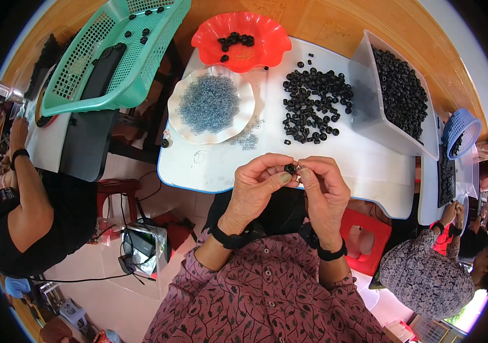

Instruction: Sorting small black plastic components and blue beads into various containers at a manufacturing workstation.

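Over the near edge of the white table [187,166], both my hands meet at the fingertips. My left hand [255,186] pinches a small round black part [290,168] between thumb and fingers. Against it, the closed thumb and forefinger of my right hand [324,188] hold something too small to make out. Beyond my hands lies a spread of loose black parts [312,106]. Left of these stands a white scalloped plate [176,117] heaped with tiny clear bluish pieces [208,103], some spilled beside it.
A red wavy-rimmed bowl [272,43] holds several black parts at the back. On the right stands a clear plastic bin [367,108] full of black parts. A green basket [129,86] sits at the far left. People work at both sides; a red stool [367,240] is near my right arm.
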The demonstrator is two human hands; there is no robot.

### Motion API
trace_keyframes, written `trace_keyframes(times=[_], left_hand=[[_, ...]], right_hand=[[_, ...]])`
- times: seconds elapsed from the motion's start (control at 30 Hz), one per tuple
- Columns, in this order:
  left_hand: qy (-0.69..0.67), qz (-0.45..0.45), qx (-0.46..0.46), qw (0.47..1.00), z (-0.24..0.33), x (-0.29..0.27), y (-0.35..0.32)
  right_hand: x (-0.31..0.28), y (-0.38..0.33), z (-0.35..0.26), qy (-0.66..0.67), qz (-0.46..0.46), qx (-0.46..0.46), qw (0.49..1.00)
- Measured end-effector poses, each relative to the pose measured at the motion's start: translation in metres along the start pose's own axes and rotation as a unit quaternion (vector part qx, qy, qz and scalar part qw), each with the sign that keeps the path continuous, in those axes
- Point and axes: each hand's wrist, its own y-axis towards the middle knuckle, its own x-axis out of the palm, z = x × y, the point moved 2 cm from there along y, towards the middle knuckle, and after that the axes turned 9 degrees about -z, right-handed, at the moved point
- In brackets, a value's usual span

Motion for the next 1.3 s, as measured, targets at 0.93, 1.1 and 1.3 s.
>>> trace_keyframes(times=[0.93, 1.1, 1.3], left_hand=[[0.119, -0.025, -0.014, 0.993, 0.004, -0.013, -0.005], [0.003, -0.009, -0.049, 0.999, 0.007, -0.011, -0.006], [0.03, -0.007, -0.047, 0.998, 0.005, -0.012, -0.007]], right_hand=[[0.0, 0.002, 0.004, 0.11, -0.054, 0.107, 0.987], [0.0, 0.001, 0.01, 0.133, -0.047, 0.126, 0.982], [0.006, -0.002, 0.008, 0.097, -0.036, 0.131, 0.986]])
